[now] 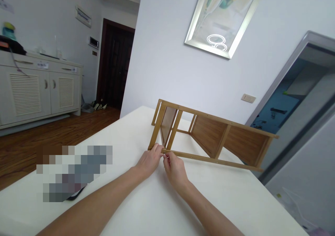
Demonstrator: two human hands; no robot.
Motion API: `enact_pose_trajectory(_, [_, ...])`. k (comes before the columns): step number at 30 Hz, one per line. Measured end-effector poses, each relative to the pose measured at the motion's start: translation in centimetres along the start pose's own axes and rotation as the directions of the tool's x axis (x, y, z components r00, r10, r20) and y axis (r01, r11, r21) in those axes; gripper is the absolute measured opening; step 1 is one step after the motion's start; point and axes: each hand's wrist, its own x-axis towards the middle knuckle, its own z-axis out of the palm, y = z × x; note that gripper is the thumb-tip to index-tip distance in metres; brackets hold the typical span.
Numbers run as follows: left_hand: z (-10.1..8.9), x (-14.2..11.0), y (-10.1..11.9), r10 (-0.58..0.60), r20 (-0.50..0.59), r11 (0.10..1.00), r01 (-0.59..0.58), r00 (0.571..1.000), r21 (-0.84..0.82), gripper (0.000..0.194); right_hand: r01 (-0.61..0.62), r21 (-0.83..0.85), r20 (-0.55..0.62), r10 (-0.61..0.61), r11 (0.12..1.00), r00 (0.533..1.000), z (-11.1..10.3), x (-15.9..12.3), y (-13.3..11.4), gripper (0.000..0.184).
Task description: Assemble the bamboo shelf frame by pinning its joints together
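Observation:
A brown wooden shelf rack [222, 125] lies on its side on the white table [157, 204], with its slatted frame and panels facing me. My left hand [150, 161] grips the near rail close to the left corner, fingers bent over the wood. Just to its right, my right hand [176, 169] has thumb and fingers pinched together against the same rail. A tiny silvery piece [164, 154] shows between the two hands at the rail; its exact kind is too small to make out. The fingertips of both hands nearly meet there.
At the table's left lies a dark-edged object [75, 194], mostly blurred by pixelation. A white louvred cabinet [39, 89] stands to the left, and a dark door [116, 65] is behind. A framed picture [193, 31] hangs on the wall. A doorway opens at right.

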Motion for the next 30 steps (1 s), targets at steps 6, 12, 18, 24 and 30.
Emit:
enact_pose_trajectory(6, [0.28,0.07,-0.09,-0.011,0.004,1.000,0.011,1.000,0.002,0.023,0.056,-0.058,-0.021,-0.058,0.997,0.998,0.35,-0.04,0.34,0.024])
enact_pose_trajectory(12, [0.59,0.13,-0.34,-0.015,-0.016,1.000,0.015,1.000,-0.019,0.023,0.066,-0.010,-0.031,-0.066,0.998,0.997,0.30,0.07,0.50,0.021])
enact_pose_trajectory(18, [0.35,0.09,-0.14,-0.026,0.011,1.000,0.026,1.000,0.007,0.026,0.034,0.054,-0.012,-0.033,0.998,0.999,0.32,0.14,0.51,0.022])
enact_pose_trajectory(24, [0.55,0.14,-0.21,-0.040,0.010,0.999,0.040,0.999,0.008,0.026,0.019,0.050,-0.004,-0.019,0.999,1.000,0.29,0.23,0.45,0.020])
enact_pose_trajectory(30, [0.63,0.22,-0.31,-0.048,0.016,0.999,0.048,0.999,-0.002,0.025,0.011,0.076,-0.003,-0.011,0.997,1.000,0.19,0.31,0.30,0.020])
